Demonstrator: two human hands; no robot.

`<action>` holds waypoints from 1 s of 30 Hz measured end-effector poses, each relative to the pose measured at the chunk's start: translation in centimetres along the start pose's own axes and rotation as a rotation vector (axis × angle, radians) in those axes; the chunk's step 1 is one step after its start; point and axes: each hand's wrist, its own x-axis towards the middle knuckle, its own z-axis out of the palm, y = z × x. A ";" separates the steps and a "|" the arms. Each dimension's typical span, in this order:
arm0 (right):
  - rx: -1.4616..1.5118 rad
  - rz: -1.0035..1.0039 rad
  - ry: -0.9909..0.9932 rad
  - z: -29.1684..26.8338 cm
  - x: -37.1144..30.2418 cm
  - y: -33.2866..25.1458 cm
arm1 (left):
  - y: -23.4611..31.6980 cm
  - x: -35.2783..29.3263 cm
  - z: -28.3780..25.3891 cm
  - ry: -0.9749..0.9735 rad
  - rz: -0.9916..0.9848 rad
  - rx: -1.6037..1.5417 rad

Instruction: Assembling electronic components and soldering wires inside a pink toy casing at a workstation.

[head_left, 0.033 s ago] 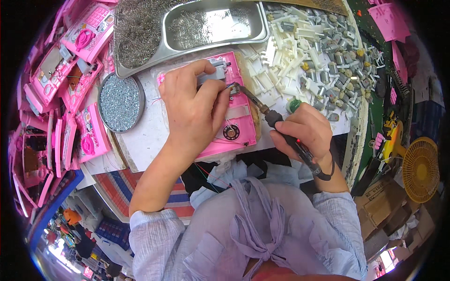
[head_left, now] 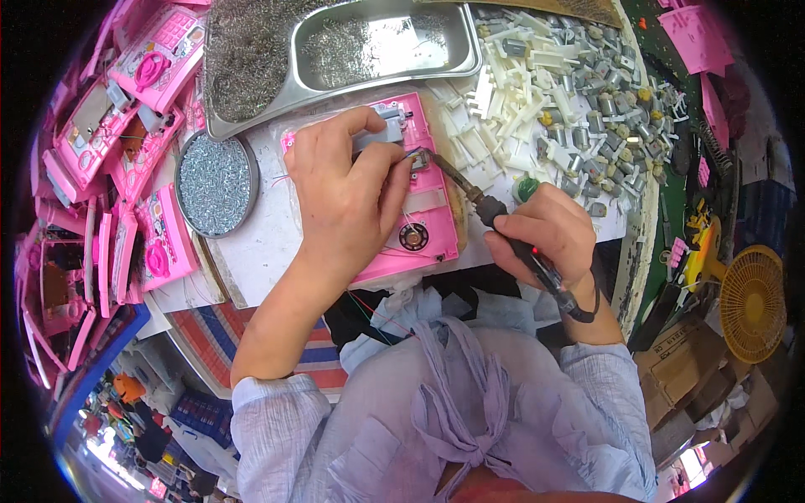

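Note:
A pink plastic toy housing [head_left: 436, 201] lies open on the table in front of me. It holds a small round black speaker [head_left: 412, 237] and a grey part [head_left: 388, 134] near its far end. My left hand [head_left: 335, 180] rests over its left side, thumb and forefinger pinched on a thin dark wire [head_left: 412, 153]. From the right, my right hand [head_left: 549, 235] grips a soldering iron [head_left: 489, 210] with a small red light on its handle. The iron's tip meets a small metal part [head_left: 420, 161] in the housing, close to my left fingertips.
Screws fill a round dish [head_left: 216, 184] on the left, beside stacked pink housings [head_left: 155, 71]. A metal tray [head_left: 293, 75] of small metal pieces stands at the back. White plastic parts and small motors [head_left: 579, 134] are heaped on the right, near a green spool [head_left: 526, 189] and yellow fan [head_left: 752, 303].

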 end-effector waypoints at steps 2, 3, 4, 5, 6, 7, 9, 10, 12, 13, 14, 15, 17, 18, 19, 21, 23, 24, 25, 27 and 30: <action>0.018 0.019 0.013 -0.2 0.1 -0.1 | 0.1 0.0 -0.1 -0.006 -0.003 0.006; 0.024 0.033 0.020 -0.3 0.2 -0.3 | 0.1 0.0 -0.1 -0.003 -0.003 0.004; 0.030 0.046 0.027 -0.4 0.3 -0.4 | 0.0 0.0 0.0 -0.001 -0.002 0.003; 0.037 0.044 0.029 -0.4 0.2 -0.4 | 0.0 0.0 0.0 0.001 0.000 0.000; 0.045 0.042 0.030 -0.3 0.2 -0.4 | 0.0 0.0 0.0 0.000 -0.002 -0.001; 0.052 0.040 0.031 -0.2 0.2 -0.4 | 0.0 0.0 0.0 -0.002 -0.004 -0.003; 0.044 0.029 0.029 0.1 0.1 -0.2 | 0.1 0.1 -0.1 -0.002 -0.005 -0.004; 0.040 0.024 0.028 0.2 0.1 -0.2 | 0.1 0.1 -0.1 -0.002 -0.005 -0.006; 0.040 0.024 0.034 0.1 0.1 -0.2 | 0.1 0.1 0.0 -0.004 -0.007 -0.006; 0.039 0.024 0.037 0.1 0.1 -0.3 | 0.1 0.1 0.0 -0.006 -0.007 -0.005; 0.047 0.037 0.026 -0.1 0.3 -0.4 | 0.1 0.1 0.0 -0.008 -0.010 -0.003; 0.055 0.051 0.015 -0.4 0.4 -0.5 | 0.1 0.0 0.0 -0.007 -0.009 -0.003; 0.136 0.152 0.015 -1.2 0.0 -0.6 | 0.0 0.0 -0.1 -0.003 -0.008 -0.004; 0.209 0.240 0.026 -1.7 -0.5 -0.5 | 0.1 0.0 -0.2 -0.004 -0.009 -0.004; 0.283 0.328 0.037 -1.9 -1.1 -0.6 | 0.1 0.0 -0.3 -0.004 -0.011 -0.005; 0.506 0.582 0.281 -1.6 -2.2 -1.0 | 0.1 0.1 -0.2 -0.007 0.005 -0.007; 0.916 0.784 0.467 -2.2 -2.0 -0.3 | 0.1 0.2 -0.3 -0.010 0.028 -0.002; 1.027 0.766 0.458 -2.5 -2.2 0.2 | 0.1 0.2 -0.3 -0.011 0.028 0.001; 1.092 0.799 0.459 -3.1 -2.0 0.2 | 0.1 0.2 -0.3 -0.013 0.028 0.003; 1.048 0.870 0.483 -4.0 -1.9 -0.1 | 0.1 0.1 -0.3 -0.011 0.017 0.007; 1.048 0.760 0.509 -4.7 -2.5 0.1 | 0.1 -0.1 -0.1 -0.002 -0.002 0.004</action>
